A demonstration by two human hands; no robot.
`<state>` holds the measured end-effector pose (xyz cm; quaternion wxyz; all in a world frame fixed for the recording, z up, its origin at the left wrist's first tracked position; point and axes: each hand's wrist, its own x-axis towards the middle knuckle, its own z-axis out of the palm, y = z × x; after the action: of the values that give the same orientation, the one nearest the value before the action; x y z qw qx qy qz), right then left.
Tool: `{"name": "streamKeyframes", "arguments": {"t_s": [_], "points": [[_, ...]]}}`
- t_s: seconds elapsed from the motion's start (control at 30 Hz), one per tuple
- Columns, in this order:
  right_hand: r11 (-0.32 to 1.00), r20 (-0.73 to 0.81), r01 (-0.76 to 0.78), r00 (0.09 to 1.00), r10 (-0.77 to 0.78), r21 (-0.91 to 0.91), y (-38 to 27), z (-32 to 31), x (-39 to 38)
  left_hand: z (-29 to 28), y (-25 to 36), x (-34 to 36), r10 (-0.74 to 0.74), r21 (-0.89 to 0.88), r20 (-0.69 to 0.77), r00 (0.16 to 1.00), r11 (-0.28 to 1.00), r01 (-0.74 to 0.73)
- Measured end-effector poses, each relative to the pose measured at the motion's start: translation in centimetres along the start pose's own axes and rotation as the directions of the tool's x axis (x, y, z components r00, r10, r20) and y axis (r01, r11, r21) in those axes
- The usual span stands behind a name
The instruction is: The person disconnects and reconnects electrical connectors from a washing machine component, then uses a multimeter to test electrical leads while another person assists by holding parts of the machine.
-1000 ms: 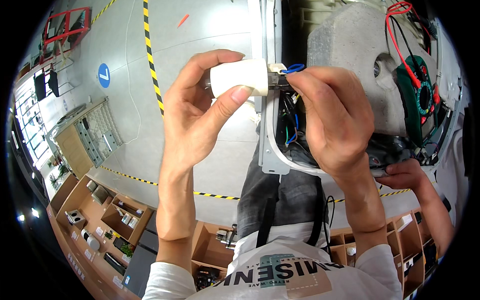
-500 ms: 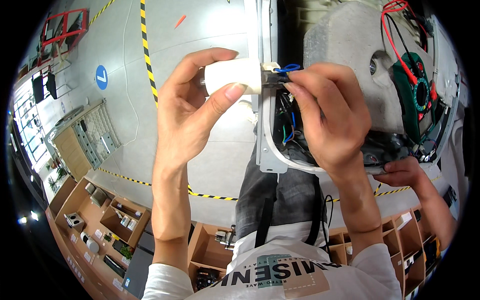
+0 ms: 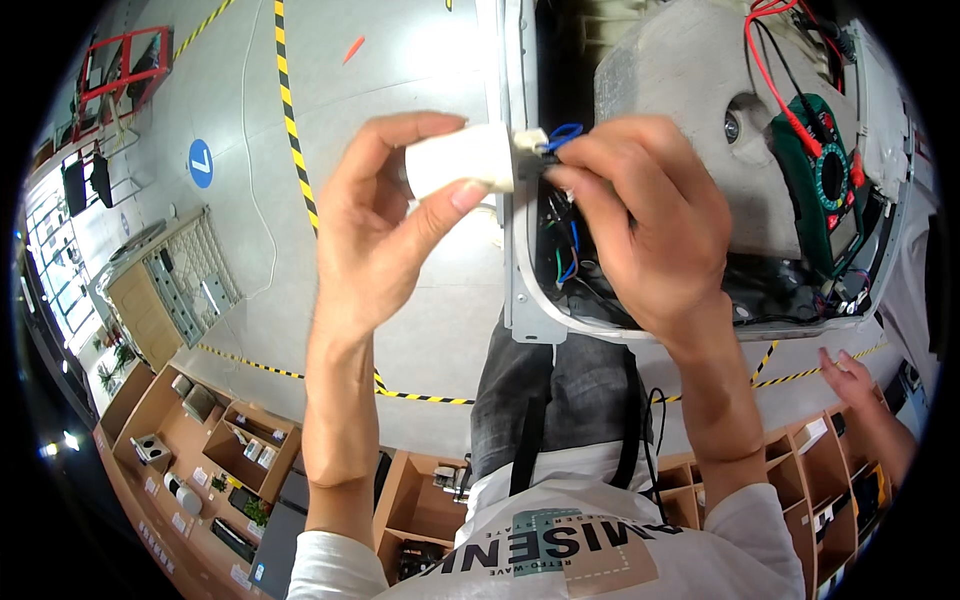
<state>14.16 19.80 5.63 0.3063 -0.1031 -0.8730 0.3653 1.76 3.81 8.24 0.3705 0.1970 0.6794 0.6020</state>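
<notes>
My left hand [image 3: 375,215] is closed round a white cylindrical capacitor [image 3: 455,163], thumb below and fingers behind it. Its terminal end faces right. A white plug [image 3: 530,141] with a blue wire loop [image 3: 566,134] sits at that end. Just under the plug is a dark connector [image 3: 548,172], partly hidden by fingers and blurred. My right hand [image 3: 650,215] pinches at this connector and its wires with thumb and forefinger. Both hands are above the left edge of an opened washing machine's metal frame [image 3: 518,270].
Inside the machine lie a grey concrete counterweight [image 3: 680,120], loose wires [image 3: 568,250] and a green multimeter [image 3: 828,190] with red and black leads. Another person's hand [image 3: 850,380] is at the right. Wooden shelving [image 3: 410,490] runs behind me. Yellow-black tape [image 3: 290,110] marks the floor.
The capacitor has tilted slightly, and my right hand has shifted a little left. The other person's hand has come off the machine's edge and moved lower right.
</notes>
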Motion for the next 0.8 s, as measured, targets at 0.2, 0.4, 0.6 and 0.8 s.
{"name": "streamKeyframes", "arguments": {"t_s": [0.2, 0.4, 0.6, 0.8], "points": [[0.955, 0.168, -0.263, 0.956, 0.24, 0.135, -1.8, -2.4, 0.6, -0.4, -1.2, -1.7, 0.026, -0.021, -0.048, 0.998, 0.999, -0.027], [0.975, 0.27, -0.218, 0.942, 0.199, 0.042, -2.2, -2.0, 1.4, -0.3, -0.8, -1.9, 0.085, 0.033, -0.032, 0.996, 0.996, -0.084], [0.942, 0.129, -0.332, 0.938, 0.323, 0.053, -3.1, -0.6, 0.2, 0.7, 0.0, -2.1, 0.143, 0.218, -0.051, 0.988, 0.967, -0.129], [0.873, 0.0, -0.465, 0.883, 0.47, 0.147, -3.8, -3.5, 0.4, 0.5, 0.2, -0.9, -0.095, -0.029, -0.156, 0.983, 0.995, 0.091]]}}
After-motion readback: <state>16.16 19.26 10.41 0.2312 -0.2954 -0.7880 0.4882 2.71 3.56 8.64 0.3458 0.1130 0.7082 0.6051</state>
